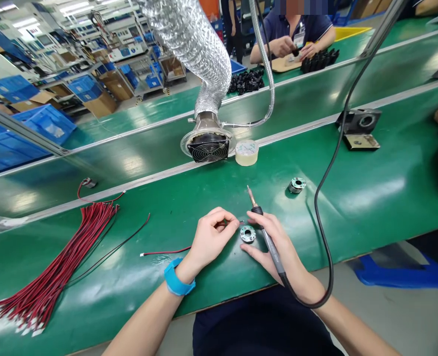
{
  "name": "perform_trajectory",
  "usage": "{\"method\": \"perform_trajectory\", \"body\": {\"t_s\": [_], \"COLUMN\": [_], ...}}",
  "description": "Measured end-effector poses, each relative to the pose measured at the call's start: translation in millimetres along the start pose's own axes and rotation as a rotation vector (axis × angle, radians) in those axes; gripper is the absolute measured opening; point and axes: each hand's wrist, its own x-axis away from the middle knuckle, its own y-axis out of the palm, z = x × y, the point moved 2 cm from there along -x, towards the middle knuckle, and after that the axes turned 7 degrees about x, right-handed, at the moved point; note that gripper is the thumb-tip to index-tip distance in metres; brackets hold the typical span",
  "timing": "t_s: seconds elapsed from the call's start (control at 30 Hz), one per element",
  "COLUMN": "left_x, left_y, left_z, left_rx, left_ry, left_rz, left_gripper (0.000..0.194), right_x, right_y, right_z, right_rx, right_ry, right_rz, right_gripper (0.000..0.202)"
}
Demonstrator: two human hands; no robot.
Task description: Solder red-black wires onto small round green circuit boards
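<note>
My left hand (216, 236), with a blue wristband (179, 278), pinches a thin red-and-black wire (170, 251) between thumb and fingertips. The wire's tip points towards a small round motor with a green circuit board (247, 234) and a dark centre hole. My right hand (272, 242) holds a soldering iron (268, 242), its metal tip pointing up and away from me, clear of the board. The right thumb and fingertips are spread around the round part; whether they touch it I cannot tell. The iron's black cable loops over my right forearm.
A bundle of red-and-black wires (66, 262) lies at left. Another round motor (297, 185) sits at right. A fume duct (208, 141) hangs over the bench beside a tape roll (246, 152). An iron stand (362, 121) is further right. A co-worker (296, 39) sits opposite.
</note>
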Motion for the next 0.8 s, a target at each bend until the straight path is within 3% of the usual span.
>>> {"method": "perform_trajectory", "body": {"t_s": [0.17, 0.3, 0.47, 0.53, 0.63, 0.8], "left_x": [7.9, 12.5, 13.4, 13.2, 13.0, 12.8], "left_y": [11.9, 20.2, 25.3, 27.0, 28.2, 28.3], "left_z": [4.9, 4.7, 3.7, 3.7, 4.0, 3.5], "left_rx": [-0.019, -0.033, -0.058, -0.076, -0.103, -0.130], "left_ry": [0.032, 0.072, 0.100, 0.105, 0.107, 0.124], "left_rz": [-0.051, -0.012, 0.021, 0.009, -0.008, -0.022], "left_gripper": [0.012, 0.013, 0.015, 0.014, 0.013, 0.012], "right_x": [-0.2, 0.5, 16.8, 25.8, 35.9, 39.0], "right_y": [-0.8, -7.8, -32.1, -37.5, -38.8, -36.9], "right_z": [0.2, -4.8, -3.3, 0.2, 5.6, 8.3], "right_rx": [-0.046, -0.042, -0.115, -0.211, -0.342, -0.346], "right_ry": [0.014, 0.039, 0.224, 0.254, 0.250, 0.242], "right_rz": [0.020, 0.048, 0.379, 0.473, 0.524, 0.514], "right_gripper": [0.059, 0.058, 0.028, 0.026, 0.030, 0.029]}}
